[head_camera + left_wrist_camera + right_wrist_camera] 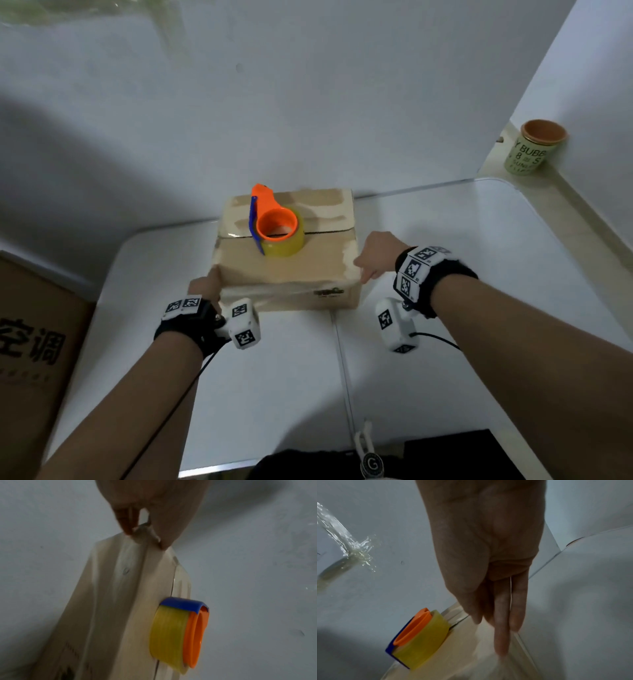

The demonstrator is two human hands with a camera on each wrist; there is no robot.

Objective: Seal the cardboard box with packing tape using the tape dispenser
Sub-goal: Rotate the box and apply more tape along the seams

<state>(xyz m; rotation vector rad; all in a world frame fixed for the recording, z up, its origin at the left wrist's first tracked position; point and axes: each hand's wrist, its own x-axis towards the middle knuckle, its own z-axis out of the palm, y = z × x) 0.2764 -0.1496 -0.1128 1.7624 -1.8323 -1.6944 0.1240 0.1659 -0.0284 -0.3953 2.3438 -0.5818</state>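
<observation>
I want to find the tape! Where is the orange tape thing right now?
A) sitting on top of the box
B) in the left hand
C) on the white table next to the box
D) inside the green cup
A: the tape dispenser sits on top of the cardboard box; the left hand and right hand touch only the box's corners.

Dim, flat indoor light throughout, with a grey-blue cast. Soft broad shadows across the wall [102,144] at left and on the tabletop [445,240] beside the right hand [376,253]. Strong wide-angle bending at the head view's edges. Both wrist views grainy and smeared, cardboard box [120,588] blurred, fingers [501,628] soft. Small glare on crumpled clear film [351,545] on the wall.
</observation>
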